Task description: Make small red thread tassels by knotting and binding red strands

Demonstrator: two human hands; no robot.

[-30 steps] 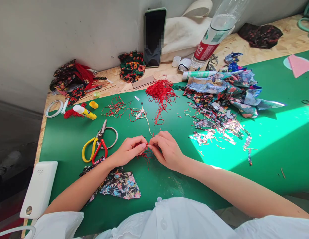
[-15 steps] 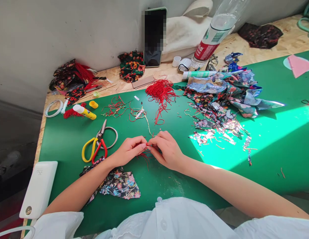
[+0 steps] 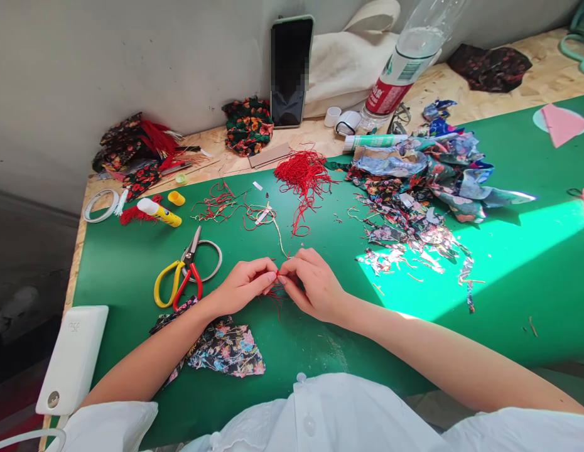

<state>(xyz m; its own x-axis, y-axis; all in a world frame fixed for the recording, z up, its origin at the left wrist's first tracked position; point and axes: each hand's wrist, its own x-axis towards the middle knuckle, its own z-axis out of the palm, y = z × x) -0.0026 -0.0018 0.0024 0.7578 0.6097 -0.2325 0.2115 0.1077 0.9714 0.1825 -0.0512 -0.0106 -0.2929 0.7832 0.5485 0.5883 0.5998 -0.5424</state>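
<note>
My left hand (image 3: 247, 284) is closed in a pinch on a small bundle of red thread (image 3: 275, 297), whose loose ends hang below the fingers. Meeting it fingertip to fingertip, my right hand (image 3: 313, 282) pinches the same red thread; most of the bundle is hidden by the fingers. A pale cord (image 3: 281, 238) runs from above down to the right fingertips; whether it is held I cannot tell. Above the hands lies a heap of red thread (image 3: 301, 169), with looser red and pale strands (image 3: 219, 204) to its left. Scissors (image 3: 186, 267) with yellow and red handles lie left of my left hand.
Floral fabric (image 3: 230, 348) lies under my left forearm. A power bank (image 3: 73, 358) sits at the left edge. Glue stick (image 3: 160, 212) and tape roll (image 3: 101, 206) lie at the far left. Fabric scraps (image 3: 414, 188) spread at right. Behind stand a phone (image 3: 292, 69) and a bottle (image 3: 395, 75).
Both hands stay in nearly the same place, fingertips still together on the red thread. The view has shifted very slightly; nothing else has visibly moved.
</note>
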